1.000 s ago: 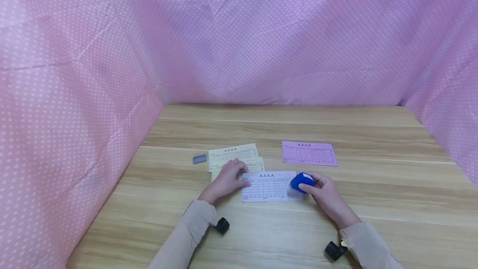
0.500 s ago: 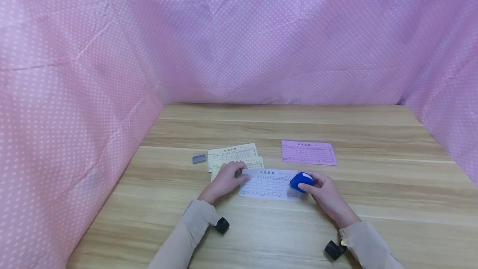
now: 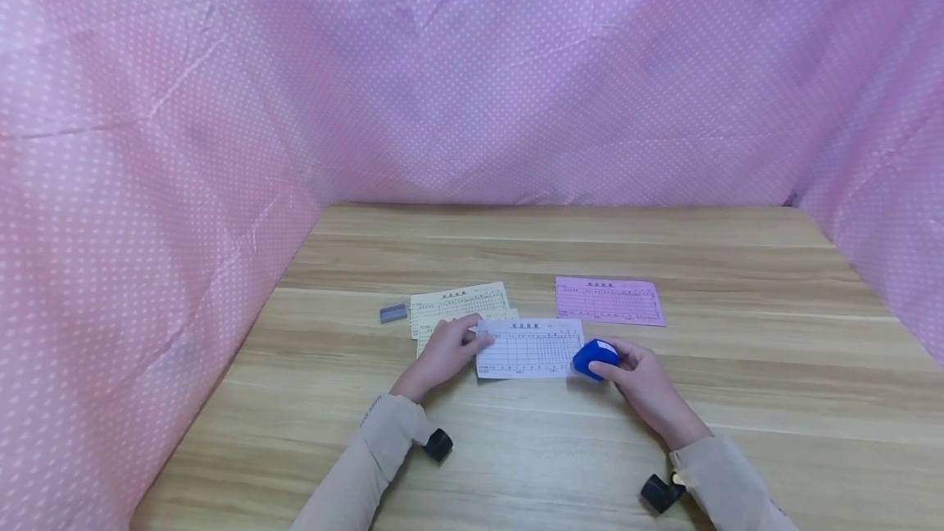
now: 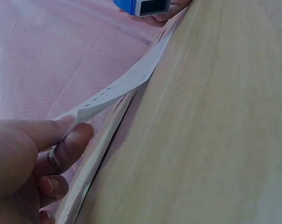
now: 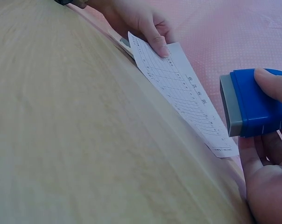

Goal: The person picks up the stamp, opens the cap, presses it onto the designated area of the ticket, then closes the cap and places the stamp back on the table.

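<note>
A white printed form (image 3: pixel 527 351) lies in the middle of the head view. My left hand (image 3: pixel 442 355) pinches its left end between thumb and fingers. In the left wrist view that end of the form (image 4: pixel 115 88) is raised off the table and the sheet bends. My right hand (image 3: pixel 649 388) grips a blue rubber stamp (image 3: pixel 595 360) by the form's lower right corner. The stamp (image 5: pixel 260 105) is tilted and clear of the paper in the right wrist view, its grey-rimmed face pointing away from the palm.
Two overlapping cream forms (image 3: pixel 457 302) lie behind my left hand, the nearer one partly covered. Left of them is a small grey rectangular piece (image 3: pixel 393 314). A purple form (image 3: pixel 610 301) lies farther back on the right. Pink dotted cloth (image 3: pixel 546 105) hangs around the wooden table (image 3: pixel 737 269).
The white form has been lifted at its left end and drawn away from the table's front, slightly leftward. My left fingers now pinch it. My right hand and the stamp have hardly moved.
</note>
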### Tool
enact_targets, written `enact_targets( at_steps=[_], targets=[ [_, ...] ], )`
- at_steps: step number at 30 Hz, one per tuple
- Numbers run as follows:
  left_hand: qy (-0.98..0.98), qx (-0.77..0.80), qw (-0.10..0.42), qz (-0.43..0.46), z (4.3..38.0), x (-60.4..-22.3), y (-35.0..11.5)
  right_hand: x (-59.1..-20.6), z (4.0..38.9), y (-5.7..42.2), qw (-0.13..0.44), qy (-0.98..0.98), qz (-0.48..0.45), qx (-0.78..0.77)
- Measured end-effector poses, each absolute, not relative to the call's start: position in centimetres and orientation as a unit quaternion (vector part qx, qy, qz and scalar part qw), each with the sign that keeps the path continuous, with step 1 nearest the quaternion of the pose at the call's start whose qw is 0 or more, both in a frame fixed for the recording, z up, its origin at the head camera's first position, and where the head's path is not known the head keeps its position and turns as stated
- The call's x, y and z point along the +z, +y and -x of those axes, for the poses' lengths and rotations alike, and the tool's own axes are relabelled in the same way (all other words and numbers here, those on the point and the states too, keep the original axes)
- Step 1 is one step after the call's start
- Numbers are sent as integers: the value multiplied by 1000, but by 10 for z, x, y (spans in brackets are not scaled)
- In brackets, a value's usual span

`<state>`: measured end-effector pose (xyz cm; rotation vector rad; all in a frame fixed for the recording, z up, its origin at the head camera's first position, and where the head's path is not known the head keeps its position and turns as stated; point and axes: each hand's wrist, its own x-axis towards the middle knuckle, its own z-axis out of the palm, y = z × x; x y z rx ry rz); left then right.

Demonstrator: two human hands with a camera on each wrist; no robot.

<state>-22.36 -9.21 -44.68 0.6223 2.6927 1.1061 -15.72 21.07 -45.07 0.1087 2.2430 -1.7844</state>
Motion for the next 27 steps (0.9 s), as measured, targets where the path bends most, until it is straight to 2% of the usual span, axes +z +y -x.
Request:
enact_targets(
  at_steps=[17, 27],
  targets=[
    [879, 425, 146, -160, 224, -446, -93, -450, 157, 210, 137, 779, -33, -611],
    [893, 388, 115, -197, 224, -446, -94, -449, 158, 211, 137, 775, -37, -615]
  ],
)
